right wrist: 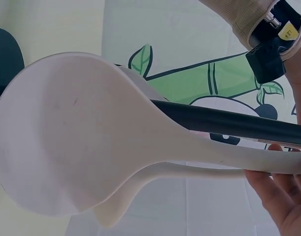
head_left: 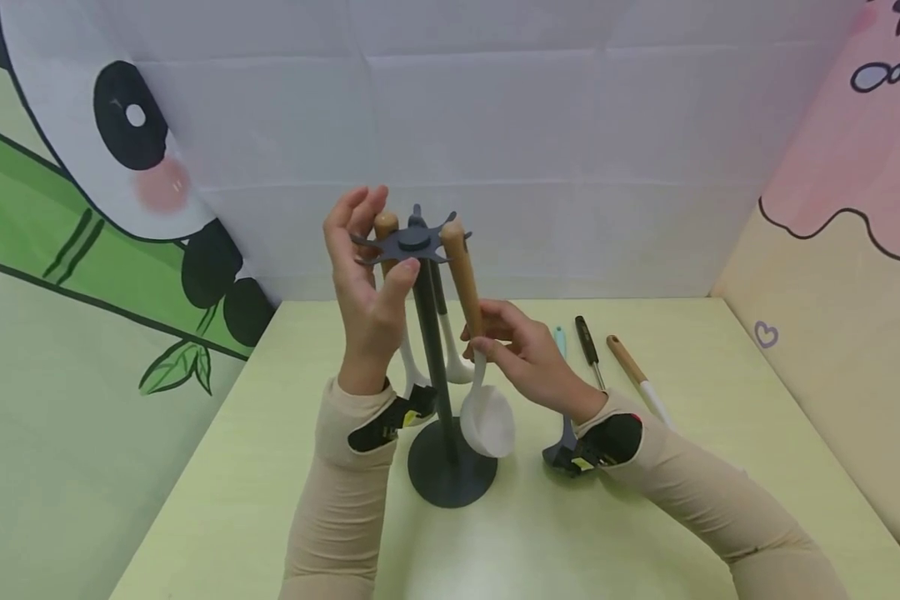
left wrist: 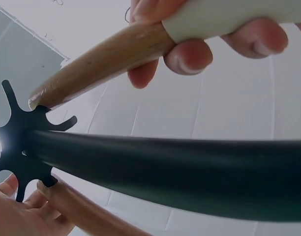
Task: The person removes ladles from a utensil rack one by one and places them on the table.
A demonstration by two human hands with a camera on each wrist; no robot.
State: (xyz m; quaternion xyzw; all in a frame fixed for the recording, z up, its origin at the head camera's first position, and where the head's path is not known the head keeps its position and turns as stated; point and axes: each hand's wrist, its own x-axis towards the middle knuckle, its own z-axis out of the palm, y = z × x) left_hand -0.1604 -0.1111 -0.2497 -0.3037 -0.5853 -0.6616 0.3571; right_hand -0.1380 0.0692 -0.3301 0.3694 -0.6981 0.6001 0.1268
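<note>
A dark utensil rack (head_left: 427,308) with a ring of hooks on top stands on a round base (head_left: 450,487). My right hand (head_left: 521,354) pinches a white ladle (head_left: 487,421) low on its wooden handle (head_left: 462,275). The handle's top end is right at a hook (left wrist: 41,108), and the bowl hangs down over the base. My left hand (head_left: 371,304) is around the left side of the rack's top, thumb in front and fingers raised behind. Beside that hand, another wooden-handled utensil (head_left: 386,223) hangs from the rack. A white utensil (head_left: 457,369) with a dark handle hangs behind the post.
On the table (head_left: 645,533) to the right lie a dark ladle (head_left: 566,433) with a light blue handle end, a black-handled utensil (head_left: 587,340) and a wooden-handled white utensil (head_left: 628,362). My right forearm partly covers them. A pale cloth wall (head_left: 495,167) stands behind the table.
</note>
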